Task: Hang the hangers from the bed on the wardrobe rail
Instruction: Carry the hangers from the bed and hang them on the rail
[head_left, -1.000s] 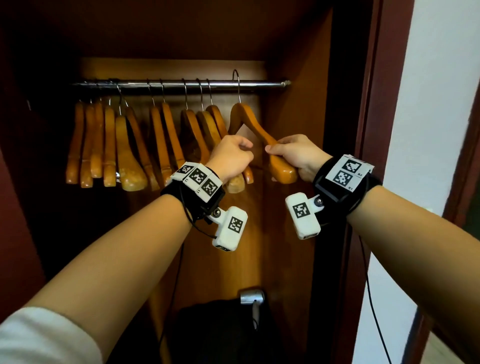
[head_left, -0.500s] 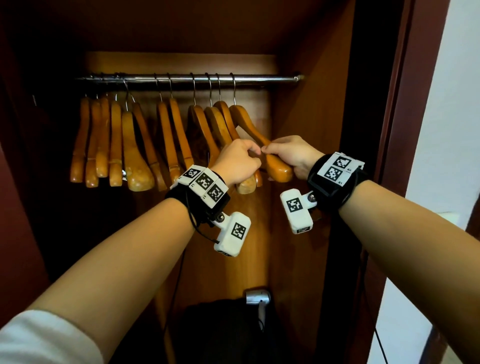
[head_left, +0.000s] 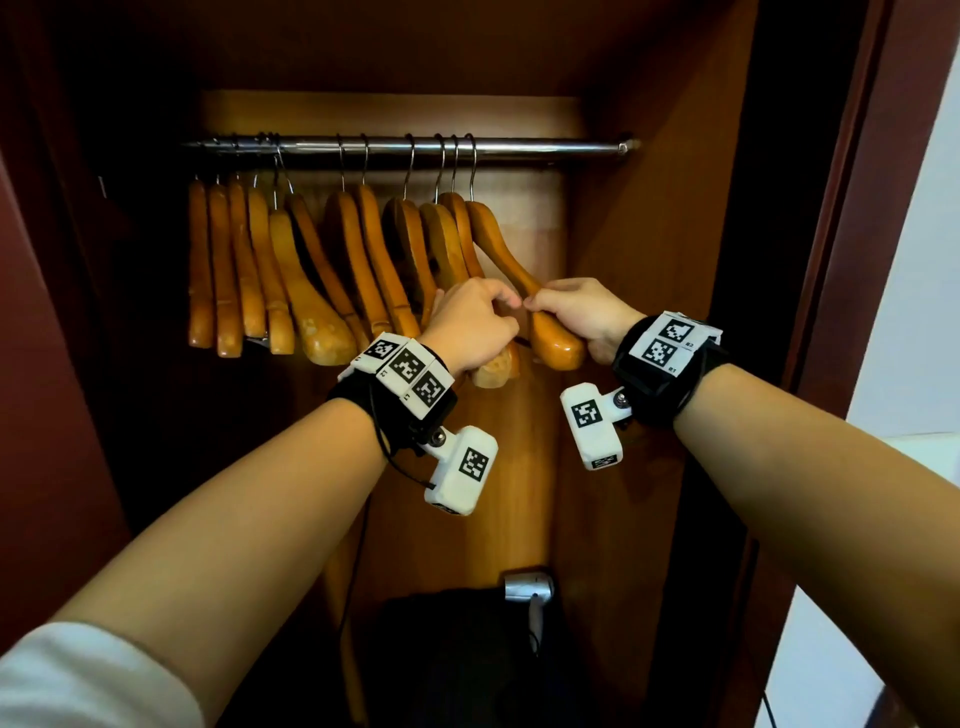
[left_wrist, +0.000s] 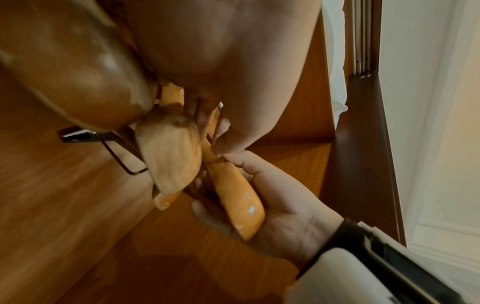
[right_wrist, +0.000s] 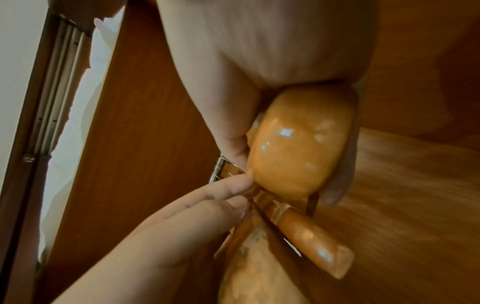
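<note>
Hook of the rightmost glossy orange-brown wooden hanger sits on the chrome wardrobe rail. My right hand grips its near arm (thumb and fingers wrapped round), and my left hand is curled round the neighbouring worn wooden hanger.
</note>
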